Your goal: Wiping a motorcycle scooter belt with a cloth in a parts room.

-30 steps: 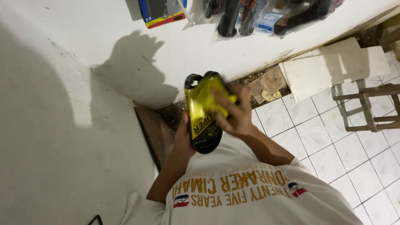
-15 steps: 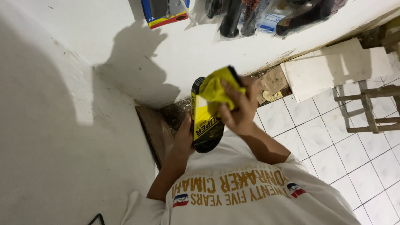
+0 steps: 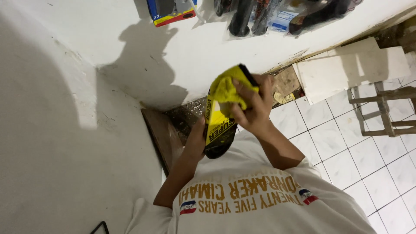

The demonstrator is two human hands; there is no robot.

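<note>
White wall (image 3: pixel 52 130) fills the left, bearing the person's shadow. Beside it, the left hand (image 3: pixel 197 141) has its grip closed round the lower side of a black and yellow insole (image 3: pixel 219 130), held upright before the chest. A moment ago the yellow cloth (image 3: pixel 227 89) sat mid-insole; now the right hand (image 3: pixel 255 108), pinching it bunched, has slid it to the top end, so wiping seems to be working along the length. Fingers behind the insole are hidden. Packaged goods (image 3: pixel 260 15) above are cut off. A wooden stool (image 3: pixel 385 112) stands right, on tiles (image 3: pixel 338 143).
</note>
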